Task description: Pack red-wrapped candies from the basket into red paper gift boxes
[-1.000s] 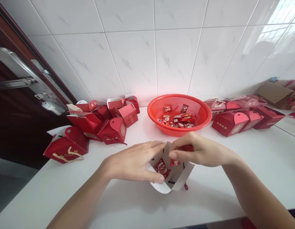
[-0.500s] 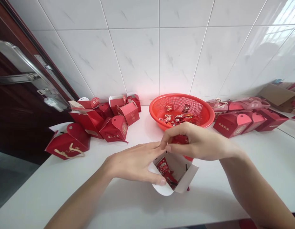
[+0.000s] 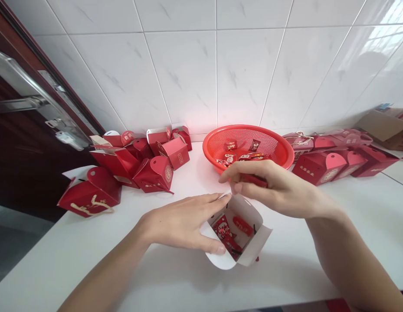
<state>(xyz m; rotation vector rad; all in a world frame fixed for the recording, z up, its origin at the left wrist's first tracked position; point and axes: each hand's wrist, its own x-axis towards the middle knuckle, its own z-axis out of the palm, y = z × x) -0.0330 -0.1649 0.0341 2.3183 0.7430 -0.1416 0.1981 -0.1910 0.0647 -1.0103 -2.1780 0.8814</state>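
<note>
An open box with a white inside (image 3: 255, 251) stands on the white table, its flaps spread. Inside lie red wrapped packets (image 3: 243, 225), some dark with white print. My left hand (image 3: 185, 223) holds the box at its left side, thumb on the near white flap and fingers at the far edge. Just above the box's far right edge, my right hand (image 3: 273, 188) is curled, with something red showing between its thumb and fingers, mostly hidden. Behind it a red mesh basket (image 3: 209, 149) holds several wrapped sweets.
Several red gift boxes (image 3: 154, 173) stand at the back left, one with a gold ribbon (image 3: 90, 206). More red boxes (image 3: 318, 167) line the wall at right, beside a cardboard box (image 3: 381, 125). A door handle (image 3: 22, 104) is at far left.
A red packet now shows in the right part of the box. My right hand has moved slightly right and up, away from the box opening. My left hand stays on the box.
</note>
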